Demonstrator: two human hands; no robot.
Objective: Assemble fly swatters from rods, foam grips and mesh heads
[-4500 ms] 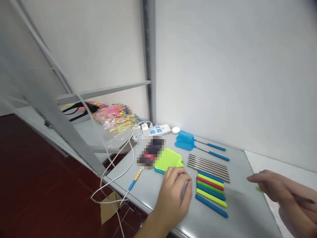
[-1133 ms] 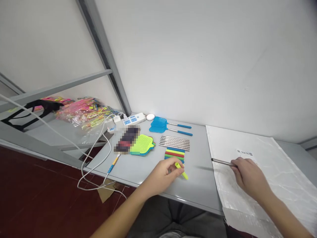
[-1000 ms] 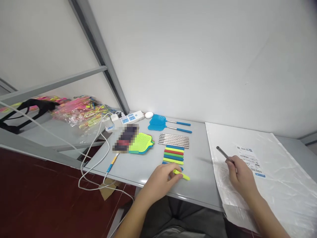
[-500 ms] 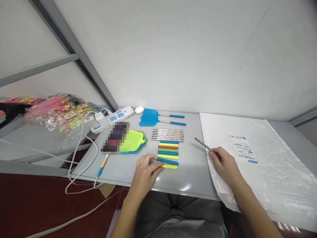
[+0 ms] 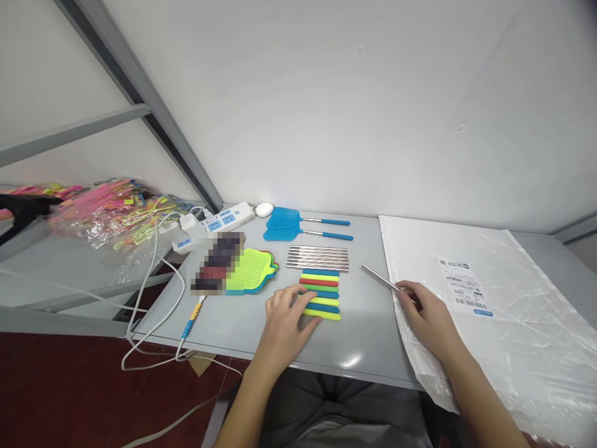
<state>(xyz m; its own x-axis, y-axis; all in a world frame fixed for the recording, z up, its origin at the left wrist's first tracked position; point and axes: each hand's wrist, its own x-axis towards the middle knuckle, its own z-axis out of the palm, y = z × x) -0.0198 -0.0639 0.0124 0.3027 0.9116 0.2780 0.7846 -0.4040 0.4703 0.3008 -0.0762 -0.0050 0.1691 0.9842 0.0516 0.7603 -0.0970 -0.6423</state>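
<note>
Eight tubes [image 5: 326, 302]: uneven pressure from left fingers [image 5: 310, 326], spread at 9 o'clock, could skew them.
Rod [image 5: 380, 275]: right fingers [image 5: 411, 286] grasp its 4-o'clock end; loose pinch could drop it.

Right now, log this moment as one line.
left hand: fingers on row of coloured handles; right hand: holding metal rod at white bag's edge; silver rods: in row behind handles; two blue swatters: near wall

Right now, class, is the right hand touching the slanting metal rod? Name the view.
Touching. The head view shows the right hand closed round the near end of the slanting metal rod, whose far end sticks out.
</note>
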